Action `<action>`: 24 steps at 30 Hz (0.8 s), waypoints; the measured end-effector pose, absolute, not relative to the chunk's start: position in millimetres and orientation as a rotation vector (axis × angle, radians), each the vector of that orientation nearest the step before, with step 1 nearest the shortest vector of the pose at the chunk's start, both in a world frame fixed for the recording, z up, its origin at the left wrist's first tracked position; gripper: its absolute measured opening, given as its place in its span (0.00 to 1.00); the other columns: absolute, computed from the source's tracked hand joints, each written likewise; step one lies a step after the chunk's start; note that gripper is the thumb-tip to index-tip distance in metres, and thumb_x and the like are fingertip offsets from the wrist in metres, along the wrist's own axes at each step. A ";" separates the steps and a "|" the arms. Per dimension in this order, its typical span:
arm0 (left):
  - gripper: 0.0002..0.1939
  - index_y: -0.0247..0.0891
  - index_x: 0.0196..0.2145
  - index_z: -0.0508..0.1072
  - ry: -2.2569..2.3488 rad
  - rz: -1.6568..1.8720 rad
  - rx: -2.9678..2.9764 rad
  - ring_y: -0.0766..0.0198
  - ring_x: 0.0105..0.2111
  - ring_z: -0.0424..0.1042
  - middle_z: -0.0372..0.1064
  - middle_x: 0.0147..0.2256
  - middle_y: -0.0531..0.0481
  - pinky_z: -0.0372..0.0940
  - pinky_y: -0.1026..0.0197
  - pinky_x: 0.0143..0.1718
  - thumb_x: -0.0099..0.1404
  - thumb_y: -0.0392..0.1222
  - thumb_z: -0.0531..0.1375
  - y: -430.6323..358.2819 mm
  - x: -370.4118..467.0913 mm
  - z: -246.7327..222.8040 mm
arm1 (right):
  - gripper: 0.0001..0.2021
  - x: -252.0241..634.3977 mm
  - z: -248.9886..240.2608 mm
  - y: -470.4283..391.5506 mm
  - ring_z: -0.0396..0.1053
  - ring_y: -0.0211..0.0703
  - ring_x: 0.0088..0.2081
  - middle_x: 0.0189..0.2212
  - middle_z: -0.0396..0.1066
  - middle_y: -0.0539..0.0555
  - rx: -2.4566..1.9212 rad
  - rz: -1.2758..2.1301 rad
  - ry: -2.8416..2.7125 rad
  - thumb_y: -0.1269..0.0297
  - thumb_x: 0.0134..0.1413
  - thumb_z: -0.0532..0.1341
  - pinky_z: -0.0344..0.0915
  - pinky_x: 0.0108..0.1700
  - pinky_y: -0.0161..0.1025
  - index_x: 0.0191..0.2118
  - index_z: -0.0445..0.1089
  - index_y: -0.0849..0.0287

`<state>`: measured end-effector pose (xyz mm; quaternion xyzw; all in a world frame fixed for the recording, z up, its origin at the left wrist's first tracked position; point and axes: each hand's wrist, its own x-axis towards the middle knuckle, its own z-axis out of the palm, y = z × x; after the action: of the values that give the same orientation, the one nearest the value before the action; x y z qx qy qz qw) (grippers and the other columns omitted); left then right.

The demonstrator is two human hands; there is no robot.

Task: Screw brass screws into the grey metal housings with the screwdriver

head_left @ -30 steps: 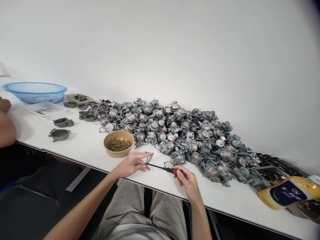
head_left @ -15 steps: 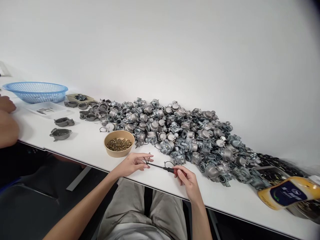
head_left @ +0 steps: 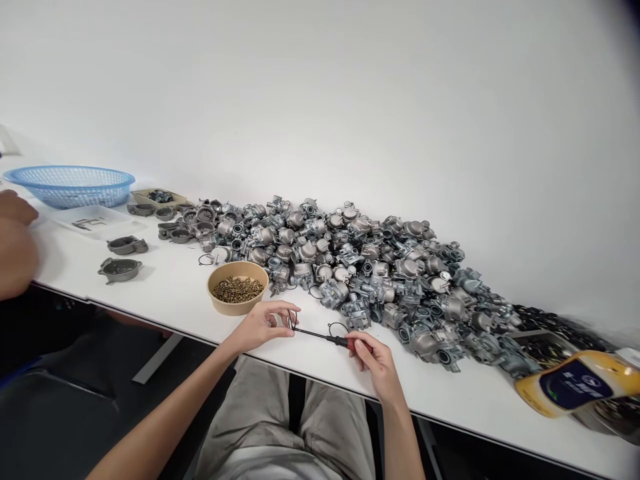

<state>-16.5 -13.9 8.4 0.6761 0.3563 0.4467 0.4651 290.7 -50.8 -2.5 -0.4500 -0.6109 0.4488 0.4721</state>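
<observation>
My right hand (head_left: 373,357) is closed round the red and black handle of a screwdriver (head_left: 316,334), its shaft pointing left. My left hand (head_left: 267,327) pinches a thin black rubber ring (head_left: 293,319) at the screwdriver's tip. Another black ring (head_left: 339,329) lies on the table just behind the handle. Beyond my left hand stands a tan bowl (head_left: 238,309) of small brass-coloured screws. A large heap of grey metal carburetors (head_left: 350,250) spreads behind both hands.
At the left are loose float bowls (head_left: 120,269), a clear tray (head_left: 95,230) with small pins and a blue basket (head_left: 75,193). Another person's arm (head_left: 15,253) reaches in there. A yellow bottle (head_left: 575,385) lies tilted at the right, against metal trays. The table's front edge runs before me.
My left fingers have curled in and shifted slightly left, drawing together on the black ring at the screwdriver's tip. My right hand and the screwdriver have barely moved.
</observation>
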 end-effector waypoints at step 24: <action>0.11 0.34 0.32 0.82 0.927 1.119 1.560 0.62 0.28 0.72 0.77 0.27 0.46 0.67 0.63 0.29 0.54 0.44 0.71 -15.4 -14.9 8.0 | 0.17 290.7 -4.4 -50.6 0.57 0.35 0.23 0.33 0.71 0.56 -1.057 1.060 -1.542 0.52 0.62 0.62 0.58 0.24 0.33 0.47 0.74 0.60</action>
<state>-14.9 -15.4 8.0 0.6404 0.3804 0.4596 0.4836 290.7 -50.6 -4.4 -0.4327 -0.6308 0.4337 0.4762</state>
